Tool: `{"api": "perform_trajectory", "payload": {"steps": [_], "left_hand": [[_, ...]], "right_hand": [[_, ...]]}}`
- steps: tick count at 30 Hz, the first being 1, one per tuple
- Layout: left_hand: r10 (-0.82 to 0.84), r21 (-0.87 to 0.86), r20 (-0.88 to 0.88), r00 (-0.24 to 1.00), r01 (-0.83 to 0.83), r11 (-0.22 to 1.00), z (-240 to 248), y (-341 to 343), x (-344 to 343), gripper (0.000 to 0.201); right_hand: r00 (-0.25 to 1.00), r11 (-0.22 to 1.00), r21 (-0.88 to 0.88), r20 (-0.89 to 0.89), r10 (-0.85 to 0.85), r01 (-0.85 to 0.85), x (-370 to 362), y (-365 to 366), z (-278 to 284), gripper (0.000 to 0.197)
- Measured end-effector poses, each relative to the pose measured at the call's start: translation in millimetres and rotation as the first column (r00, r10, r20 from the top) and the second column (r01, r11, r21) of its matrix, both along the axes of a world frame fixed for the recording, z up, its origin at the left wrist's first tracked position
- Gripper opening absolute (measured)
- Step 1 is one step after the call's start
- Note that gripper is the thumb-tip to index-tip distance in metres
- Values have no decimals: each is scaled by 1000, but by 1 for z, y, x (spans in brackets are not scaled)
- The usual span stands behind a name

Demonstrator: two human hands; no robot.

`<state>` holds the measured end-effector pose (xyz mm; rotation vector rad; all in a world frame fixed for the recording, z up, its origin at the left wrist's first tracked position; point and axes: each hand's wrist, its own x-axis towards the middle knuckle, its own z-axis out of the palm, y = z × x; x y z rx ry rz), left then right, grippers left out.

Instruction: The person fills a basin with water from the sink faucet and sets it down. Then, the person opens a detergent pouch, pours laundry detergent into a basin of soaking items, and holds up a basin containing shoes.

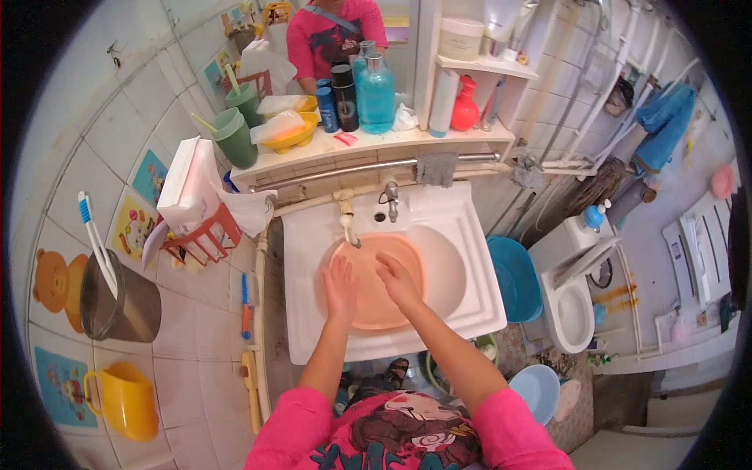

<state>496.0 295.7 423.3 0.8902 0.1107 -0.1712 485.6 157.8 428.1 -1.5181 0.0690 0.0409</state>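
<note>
As seen from above, left hand (340, 287) over left side of basin (374, 312), fingers straight, slightly parted; right hand (399, 285) over its right side, fingers loosely extended. Note sink (479, 298) around basin, cream tap (346, 211) at its far rim.

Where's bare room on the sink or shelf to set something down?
On the sink: its back corner right of the silver tap, and its right rim, beyond the pink basin. Crowded: the shelf, left and middle, with cup, yellow dish and bottles.
</note>
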Motion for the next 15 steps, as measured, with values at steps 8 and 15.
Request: {"api": "perform_trajectory", "payload": {"steps": [8,15], "left_hand": [[-80,216,25,996,73,974,4,-1,91,64],[-213,403,56,976,173,899,-9,16,106,62]], "right_hand": [[944,813,-559,327,38,161,88,36,-4,56],[943,825,-564,258,209,-29,106,39,19,53]]}}
